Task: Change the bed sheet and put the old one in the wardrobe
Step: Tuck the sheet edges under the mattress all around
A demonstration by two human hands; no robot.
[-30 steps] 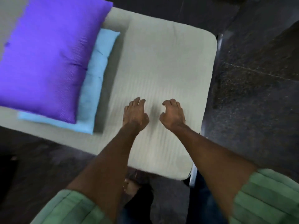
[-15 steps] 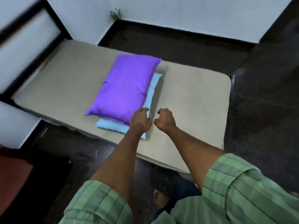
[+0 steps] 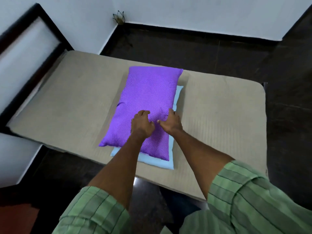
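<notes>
A beige, finely ribbed bed sheet (image 3: 219, 115) lies flat over the bed (image 3: 10, 129). Across its middle sits a purple pillow (image 3: 145, 98) stacked on a light blue pillow (image 3: 157, 162). The left hand (image 3: 141, 125) and right hand (image 3: 171, 123), half a second ago beside the pillows, now rest on the purple one, each grip curled into its cover.

blue pillow (image 3: 168, 163): mostly under purple pillow (image 3: 148, 98) | bed frame (image 3: 42, 31): blurred, cropped left
</notes>
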